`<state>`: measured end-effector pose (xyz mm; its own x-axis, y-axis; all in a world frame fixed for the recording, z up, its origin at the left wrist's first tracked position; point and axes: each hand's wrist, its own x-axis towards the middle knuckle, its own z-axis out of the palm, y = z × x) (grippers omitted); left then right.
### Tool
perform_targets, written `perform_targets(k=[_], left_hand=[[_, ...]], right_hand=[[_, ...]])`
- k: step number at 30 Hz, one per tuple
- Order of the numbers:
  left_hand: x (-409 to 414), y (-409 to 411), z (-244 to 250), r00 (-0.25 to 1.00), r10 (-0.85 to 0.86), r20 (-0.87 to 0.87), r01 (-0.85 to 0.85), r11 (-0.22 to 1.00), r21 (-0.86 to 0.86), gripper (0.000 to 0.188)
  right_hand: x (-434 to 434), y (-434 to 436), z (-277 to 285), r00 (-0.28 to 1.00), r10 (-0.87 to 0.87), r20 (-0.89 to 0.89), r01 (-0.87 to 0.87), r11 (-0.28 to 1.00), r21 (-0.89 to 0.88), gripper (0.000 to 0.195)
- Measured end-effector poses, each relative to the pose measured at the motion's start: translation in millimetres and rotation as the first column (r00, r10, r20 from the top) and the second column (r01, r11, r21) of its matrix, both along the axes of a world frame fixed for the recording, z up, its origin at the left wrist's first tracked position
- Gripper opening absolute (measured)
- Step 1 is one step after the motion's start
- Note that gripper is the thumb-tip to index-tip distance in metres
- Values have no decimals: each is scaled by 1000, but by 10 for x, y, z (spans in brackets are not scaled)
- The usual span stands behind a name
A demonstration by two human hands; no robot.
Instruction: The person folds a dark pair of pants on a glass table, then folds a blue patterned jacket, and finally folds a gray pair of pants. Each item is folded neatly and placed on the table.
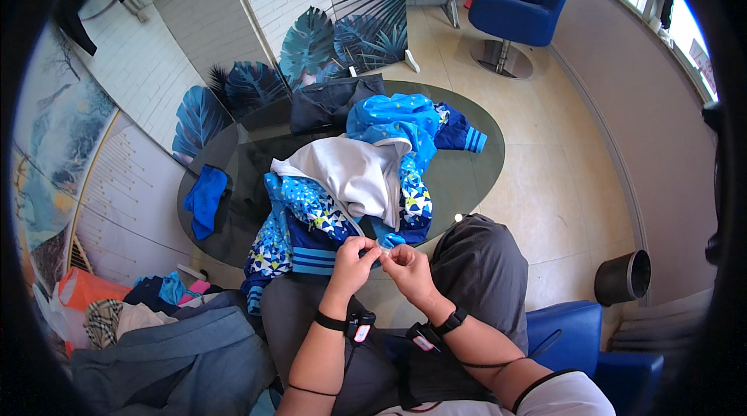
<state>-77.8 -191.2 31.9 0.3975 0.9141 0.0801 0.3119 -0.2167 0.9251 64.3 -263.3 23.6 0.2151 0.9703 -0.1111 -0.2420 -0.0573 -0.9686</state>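
A blue patterned jacket (315, 206) lies spread with its white lining (344, 168) facing up and striped knit trim at the near side. It reaches over the near edge of the oval glass table (467, 182). My left hand (353, 267) and my right hand (408, 273) meet just above that edge, fingertips pinching a small pale piece (384, 250) between them. Fingers cover most of this piece, and I cannot tell what it is. Light-blue fabric (392, 239) shows right behind the fingertips.
On the table lie a dark folded garment (330, 104) and a blue cloth (205, 200). Jeans (175, 357) and other clothes are heaped at my left. A blue swivel chair (525, 7), a dark bin (621, 279) and a folding screen (303, 48) stand around.
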Motion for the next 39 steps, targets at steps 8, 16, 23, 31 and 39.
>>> perform_targets(k=[8,16,23,31,39], left_hand=[[-42,61,203,987,-162,25,164,973,-162,14],[17,-49,96,995,-72,66,82,983,-165,17],[-29,9,194,997,36,65,-32,997,-69,17],[86,-84,235,999,0,-51,9,982,191,13],[-112,152,353,981,182,-73,-129,880,458,12]], right_hand=[[-10,-29,-72,998,37,-41,-38,999,-11,20],[-44,-69,55,996,-4,-92,10,998,65,17],[41,-149,162,996,46,-73,-41,997,68,14],[71,-112,367,998,50,-48,-50,999,-8,20],[214,-201,363,959,277,-65,-269,957,108,18]])
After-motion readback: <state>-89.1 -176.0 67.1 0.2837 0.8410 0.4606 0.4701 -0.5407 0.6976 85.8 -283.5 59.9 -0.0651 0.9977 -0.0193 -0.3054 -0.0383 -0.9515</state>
